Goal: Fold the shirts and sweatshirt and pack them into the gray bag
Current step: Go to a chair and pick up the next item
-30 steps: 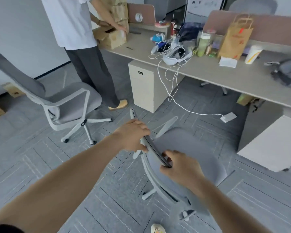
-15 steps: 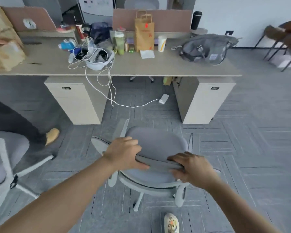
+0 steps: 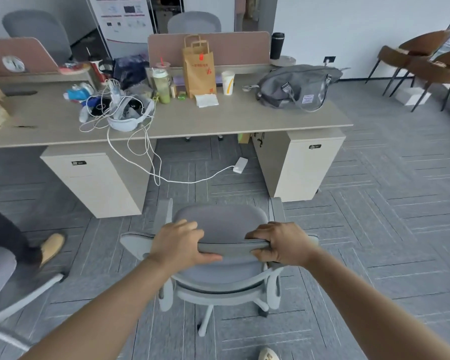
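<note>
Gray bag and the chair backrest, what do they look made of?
Gray bag: soft woven fabric, matte; it slumps and creases on the desk, with a small sewn label.
Chair backrest: gray upholstery fabric, matte, likely padded; frame and armrests look like smooth light-gray plastic. Left hand and right hand grip its top edge.

Head cam, fwd-down, close over chair point(image 3: 220, 229).

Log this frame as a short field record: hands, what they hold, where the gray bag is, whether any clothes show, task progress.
left hand: grips top edge of chair backrest
right hand: grips the same edge, further right
office chair: faces the desk, between its two cabinets
gray bag: on the desk's right end
shirts, sweatshirt: none visible
progress: folding not begun
</note>
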`<state>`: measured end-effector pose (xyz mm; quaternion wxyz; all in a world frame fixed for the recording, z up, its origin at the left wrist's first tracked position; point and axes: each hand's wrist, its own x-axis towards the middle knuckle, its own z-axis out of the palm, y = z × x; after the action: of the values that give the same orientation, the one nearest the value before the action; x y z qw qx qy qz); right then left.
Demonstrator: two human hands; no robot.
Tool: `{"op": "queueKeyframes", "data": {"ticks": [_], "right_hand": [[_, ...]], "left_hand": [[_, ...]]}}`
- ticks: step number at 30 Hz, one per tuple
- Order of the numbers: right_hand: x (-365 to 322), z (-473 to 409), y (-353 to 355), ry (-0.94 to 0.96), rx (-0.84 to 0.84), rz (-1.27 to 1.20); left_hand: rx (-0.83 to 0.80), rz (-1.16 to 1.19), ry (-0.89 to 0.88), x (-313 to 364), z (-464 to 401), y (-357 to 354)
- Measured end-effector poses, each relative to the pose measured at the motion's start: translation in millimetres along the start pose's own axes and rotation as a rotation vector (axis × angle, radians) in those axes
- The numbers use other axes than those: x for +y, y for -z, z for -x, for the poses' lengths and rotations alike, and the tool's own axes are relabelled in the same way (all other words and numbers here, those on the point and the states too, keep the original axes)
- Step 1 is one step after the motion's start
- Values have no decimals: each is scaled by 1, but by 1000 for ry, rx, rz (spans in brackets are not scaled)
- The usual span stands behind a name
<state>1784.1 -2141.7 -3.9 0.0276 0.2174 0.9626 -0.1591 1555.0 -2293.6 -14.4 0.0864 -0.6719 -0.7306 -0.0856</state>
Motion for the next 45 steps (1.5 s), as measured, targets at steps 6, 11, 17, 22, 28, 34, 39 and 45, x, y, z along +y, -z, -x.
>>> {"op": "queueKeyframes", "data": {"ticks": [6,11,17,22,28,34,39,45], "right_hand": [[30,-62,19,30,-8,-10],[43,-108,30,21,-33,-14],[62,-158,34,23,9,-13],[84,-211,47,-37,36,-16],[110,-268,69,-173,9,-11],[147,-322,90,-217,-3,-38],[188,-361,104,-160,34,-43],[235,-402,122,-99,-10,-50]], "left_hand": [[-65,-9,108,-28,-46,-6],[-114,-5,100,-65,-82,-13],[-201,-16,102,-107,-130,-25],[-122,-3,41,-145,-180,-43],[-148,8,13,-180,-246,-57],[-169,38,28,-206,-308,-72],[-159,31,67,-216,-352,-84],[-133,13,133,-220,-399,-96]]}}
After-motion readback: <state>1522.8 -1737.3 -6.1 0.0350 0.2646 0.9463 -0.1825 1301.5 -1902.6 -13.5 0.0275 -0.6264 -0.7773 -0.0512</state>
